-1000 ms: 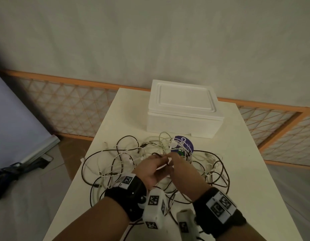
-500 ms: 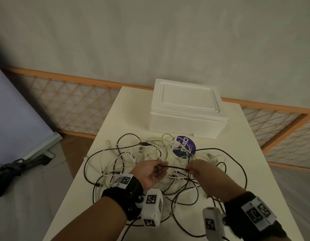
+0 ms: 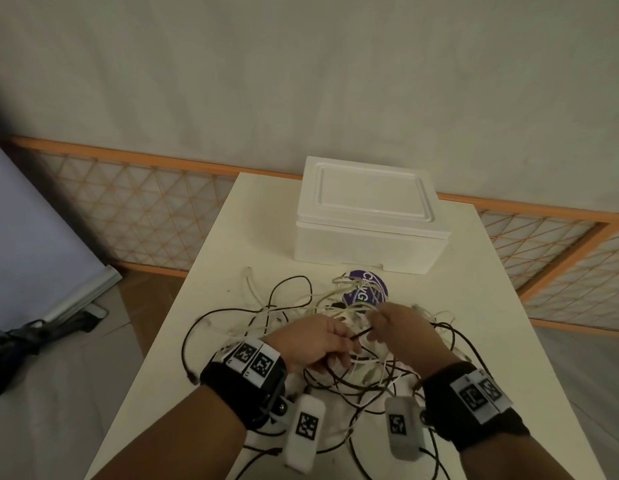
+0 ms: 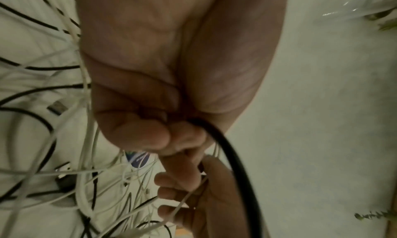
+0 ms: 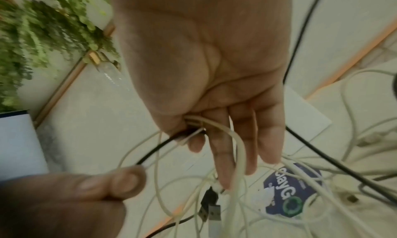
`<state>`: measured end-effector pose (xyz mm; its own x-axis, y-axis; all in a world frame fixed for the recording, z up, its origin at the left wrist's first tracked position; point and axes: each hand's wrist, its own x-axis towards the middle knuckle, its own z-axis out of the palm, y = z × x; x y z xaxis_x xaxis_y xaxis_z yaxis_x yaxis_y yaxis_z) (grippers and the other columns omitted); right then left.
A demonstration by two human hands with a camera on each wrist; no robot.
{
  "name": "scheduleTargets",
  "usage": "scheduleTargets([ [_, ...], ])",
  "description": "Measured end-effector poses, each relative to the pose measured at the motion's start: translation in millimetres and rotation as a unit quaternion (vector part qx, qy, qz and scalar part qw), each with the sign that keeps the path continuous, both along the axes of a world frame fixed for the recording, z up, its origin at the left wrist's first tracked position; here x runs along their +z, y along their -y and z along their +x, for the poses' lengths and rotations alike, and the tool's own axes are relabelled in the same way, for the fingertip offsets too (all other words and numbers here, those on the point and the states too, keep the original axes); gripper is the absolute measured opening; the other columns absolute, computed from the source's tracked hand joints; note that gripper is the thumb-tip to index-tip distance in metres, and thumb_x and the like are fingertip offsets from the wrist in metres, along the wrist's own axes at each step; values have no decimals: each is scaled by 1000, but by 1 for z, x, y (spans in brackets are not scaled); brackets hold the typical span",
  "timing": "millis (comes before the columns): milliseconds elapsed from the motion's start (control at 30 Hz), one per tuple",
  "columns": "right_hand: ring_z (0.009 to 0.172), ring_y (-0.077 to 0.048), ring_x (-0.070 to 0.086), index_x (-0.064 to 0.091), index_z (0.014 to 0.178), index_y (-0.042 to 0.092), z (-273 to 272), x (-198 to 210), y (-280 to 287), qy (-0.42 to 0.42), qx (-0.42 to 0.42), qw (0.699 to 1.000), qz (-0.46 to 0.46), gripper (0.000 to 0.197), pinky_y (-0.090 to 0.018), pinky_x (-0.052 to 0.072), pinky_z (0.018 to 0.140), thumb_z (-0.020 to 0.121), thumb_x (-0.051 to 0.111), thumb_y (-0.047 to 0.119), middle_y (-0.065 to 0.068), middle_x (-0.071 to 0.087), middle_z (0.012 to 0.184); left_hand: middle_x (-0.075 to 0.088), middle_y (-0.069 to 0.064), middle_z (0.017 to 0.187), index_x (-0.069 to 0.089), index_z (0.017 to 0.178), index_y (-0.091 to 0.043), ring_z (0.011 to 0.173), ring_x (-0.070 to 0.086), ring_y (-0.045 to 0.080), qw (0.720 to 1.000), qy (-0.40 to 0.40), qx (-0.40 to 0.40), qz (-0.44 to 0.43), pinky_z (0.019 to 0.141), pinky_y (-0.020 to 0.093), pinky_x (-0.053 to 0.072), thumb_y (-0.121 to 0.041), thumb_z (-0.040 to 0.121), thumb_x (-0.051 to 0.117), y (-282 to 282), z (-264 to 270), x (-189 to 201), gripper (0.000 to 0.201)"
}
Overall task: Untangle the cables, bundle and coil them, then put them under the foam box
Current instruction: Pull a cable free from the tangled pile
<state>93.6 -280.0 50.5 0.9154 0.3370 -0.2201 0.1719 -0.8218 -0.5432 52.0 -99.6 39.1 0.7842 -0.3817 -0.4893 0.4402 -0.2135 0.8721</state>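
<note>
A tangle of black and white cables (image 3: 287, 327) is spread over the near half of the white table (image 3: 491, 341). The white foam box (image 3: 370, 216) stands with its lid on at the far end. My left hand (image 3: 346, 341) is curled round a black cable (image 3: 361, 332), which leaves the fist (image 4: 225, 148) in the left wrist view. My right hand (image 3: 374, 327) is just beside it, and its thumb and forefinger pinch that black cable (image 5: 159, 148) together with white strands (image 5: 227, 131). The other fingers hang straight among white loops.
A round purple sticker (image 3: 365, 292) lies on the table between the tangle and the box. An orange-framed lattice fence (image 3: 135, 209) runs behind the table. Dark gear (image 3: 20, 344) lies on the floor at the left. USB plugs (image 5: 211, 209) dangle under my right hand.
Half a second ago my hands held a length of black cable stretched between them. They have now come close together over the middle of the tangle.
</note>
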Motion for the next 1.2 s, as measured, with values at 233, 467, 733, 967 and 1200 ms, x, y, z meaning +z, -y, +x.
scheduleTargets([
  [233, 101, -30, 62, 39, 127, 24, 15, 1, 13, -12, -120, 992, -22, 49, -41, 49, 88, 89, 47, 54, -2, 66, 102, 70, -5, 72, 74, 83, -24, 58, 53, 7, 998, 33, 53, 21, 55, 21, 41, -10, 92, 58, -15, 2, -3, 23],
  [467, 68, -17, 56, 55, 73, 17, -9, 32, -11, 107, -67, 979, -163, 58, -30, 44, 61, 86, 36, 69, 3, 56, 69, 62, 14, 90, 78, 72, -24, 59, 44, 9, 990, 9, 135, -36, 51, 22, 35, -5, 84, 66, -15, 3, -6, 25],
  [733, 53, -21, 62, 60, 77, 8, -6, 25, -20, -114, -98, 970, 192, 23, -30, 51, 57, 95, 48, 16, -7, 68, 62, 73, -2, 97, 73, 102, -28, 75, 59, 10, 992, 23, 110, -56, 67, 24, 45, -24, 93, 59, -10, 1, 1, 17],
  [967, 53, -2, 56, 47, 72, 26, -21, 34, -20, 34, 89, 995, 9, 28, -14, 42, 54, 98, 43, 32, 6, 65, 63, 68, 7, 112, 71, 101, -11, 87, 62, 17, 953, 29, 199, -227, 76, 32, 47, -16, 96, 51, -15, 17, 20, 22],
  [1200, 63, -15, 66, 49, 75, 25, -21, 35, -28, -45, 65, 985, 153, 24, -31, 56, 64, 98, 43, 20, -1, 64, 65, 68, 6, 72, 54, 81, -11, 81, 71, 23, 853, 11, 336, -400, 74, 35, 58, -20, 102, 36, -20, 18, 34, 28],
])
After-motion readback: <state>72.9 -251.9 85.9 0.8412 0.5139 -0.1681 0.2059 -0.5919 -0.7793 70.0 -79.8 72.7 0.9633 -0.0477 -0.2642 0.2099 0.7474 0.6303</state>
